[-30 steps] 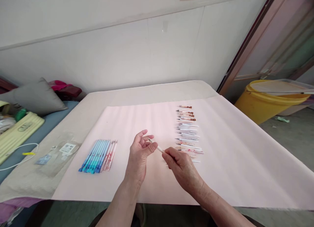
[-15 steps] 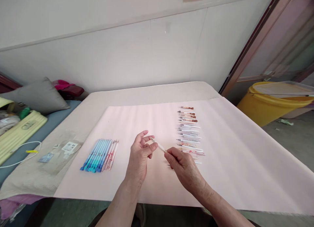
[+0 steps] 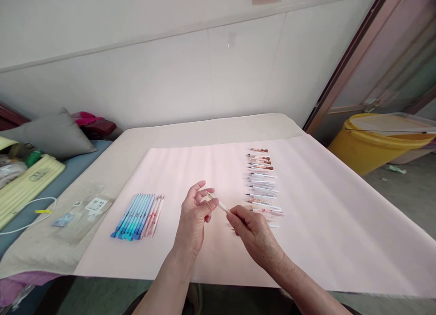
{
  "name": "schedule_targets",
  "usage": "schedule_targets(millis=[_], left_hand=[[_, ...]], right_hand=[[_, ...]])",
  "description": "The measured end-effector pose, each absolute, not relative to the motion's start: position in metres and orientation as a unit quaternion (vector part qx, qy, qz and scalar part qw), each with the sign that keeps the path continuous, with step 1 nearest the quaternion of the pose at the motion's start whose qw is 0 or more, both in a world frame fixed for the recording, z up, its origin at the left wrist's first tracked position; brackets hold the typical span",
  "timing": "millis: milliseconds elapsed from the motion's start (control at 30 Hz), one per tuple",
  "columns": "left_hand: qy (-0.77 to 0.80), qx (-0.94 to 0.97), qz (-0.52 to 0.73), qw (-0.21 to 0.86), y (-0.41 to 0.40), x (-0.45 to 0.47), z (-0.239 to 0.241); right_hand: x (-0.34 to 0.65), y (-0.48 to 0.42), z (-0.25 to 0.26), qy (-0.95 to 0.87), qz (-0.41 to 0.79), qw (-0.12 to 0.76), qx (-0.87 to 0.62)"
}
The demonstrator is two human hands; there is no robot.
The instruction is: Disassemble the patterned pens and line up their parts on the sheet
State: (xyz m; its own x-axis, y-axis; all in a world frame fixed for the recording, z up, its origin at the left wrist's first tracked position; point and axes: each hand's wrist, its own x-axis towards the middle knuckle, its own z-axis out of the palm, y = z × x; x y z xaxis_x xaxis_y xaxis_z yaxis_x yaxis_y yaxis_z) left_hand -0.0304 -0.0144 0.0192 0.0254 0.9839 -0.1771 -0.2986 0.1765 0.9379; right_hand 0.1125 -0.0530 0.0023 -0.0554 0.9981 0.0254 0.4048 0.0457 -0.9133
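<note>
Over the pink sheet (image 3: 316, 206), my right hand (image 3: 254, 233) pinches a thin white pen (image 3: 220, 205) by its near end. The pen's tip points up-left and touches the fingertips of my left hand (image 3: 194, 215), whose thumb and forefinger close on it while the other fingers curl loosely. To the right of my hands lies a row of several short pens and caps (image 3: 261, 183), laid crosswise. A neat bundle of several blue and pink pens (image 3: 138, 210) lies to the left.
The sheet covers a beige table (image 3: 204, 126) against a pale wall. Clear plastic packaging (image 3: 83, 208) lies at the table's left edge. A grey cushion (image 3: 52, 133), yellow mat (image 3: 25, 183) and white cable sit further left. A yellow bin (image 3: 378, 140) stands at the right.
Almost nothing has moved. My hands keep holding the white pen in the same spot; only the view shifted slightly.
</note>
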Motion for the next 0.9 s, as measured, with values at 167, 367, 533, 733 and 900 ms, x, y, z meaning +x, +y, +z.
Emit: schedule_targets(millis=[167, 367, 533, 733, 900], left_hand=[[0.446, 0.365, 0.529, 0.623, -0.0149, -0.0302, 0.0200], [0.446, 0.362, 0.524, 0.629, -0.0149, -0.0310, 0.0201], [0.449, 0.368, 0.506, 0.638, -0.0153, -0.0315, 0.0204], [0.436, 0.360, 0.504, 0.653, -0.0163, -0.0308, 0.0221], [0.430, 0.355, 0.506, 0.658, -0.0169, -0.0301, 0.0228]], right_hand=[[0.1125, -0.0532, 0.0020, -0.616, 0.388, 0.379, -0.572], [0.1130, -0.0534, 0.0036, -0.617, 0.394, 0.374, -0.570], [0.1129, -0.0537, 0.0043, -0.619, 0.389, 0.370, -0.573], [0.1140, -0.0530, 0.0027, -0.618, 0.379, 0.374, -0.579], [0.1141, -0.0530, 0.0021, -0.619, 0.377, 0.374, -0.578]])
